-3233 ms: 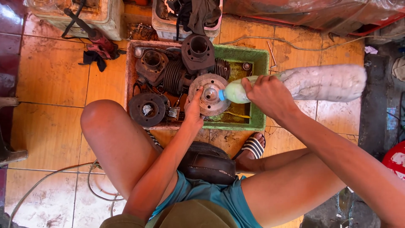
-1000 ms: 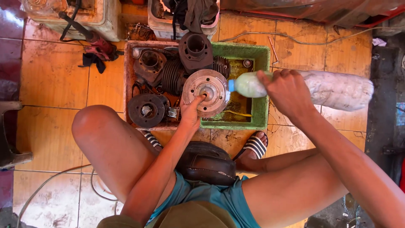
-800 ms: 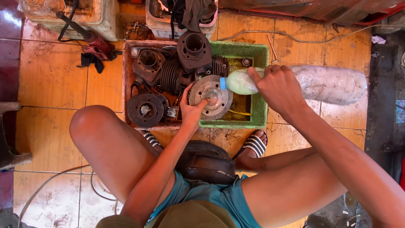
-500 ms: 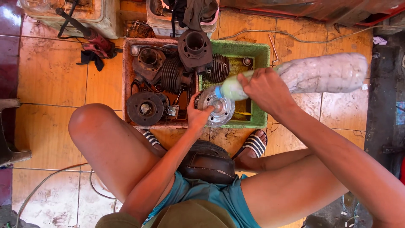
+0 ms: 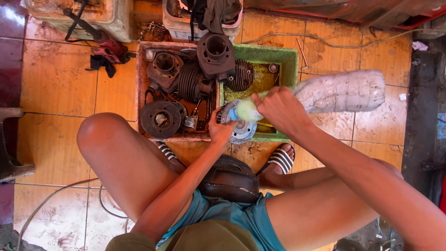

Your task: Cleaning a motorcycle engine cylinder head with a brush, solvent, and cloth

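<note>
Sitting low over two trays of engine parts, the person is working with both hands above the green tray [image 5: 290,56]. The left hand [image 5: 218,130] is closing its fingers around the edge of a round metal disc [image 5: 241,132], holding it tilted over the near rim of that tray. The right hand [image 5: 281,109] is wrapping fully around the neck of a large clear plastic bottle [image 5: 344,90], which is lying almost level, its pale green mouth end [image 5: 246,110] pointing down at the disc and touching or nearly touching it; the body of the bottle is sticking out to the right over the tiled floor [image 5: 55,79].

Beside the disc, the reddish tray [image 5: 139,93] is holding finned cylinders [image 5: 193,83], a dark flywheel-like wheel [image 5: 160,118] and other greasy parts, with a dark cylinder block [image 5: 216,56] sitting across the two trays.

As for what could go wrong: the disc is only being pinched at its rim, so wetness or grease is likely making it slippery, and it could drop onto the striped sandal [image 5: 281,158] just below. The bottle is bulky and held far from its middle, so liquid could surge out, missing the tray and running over the tiles and feet.
</note>
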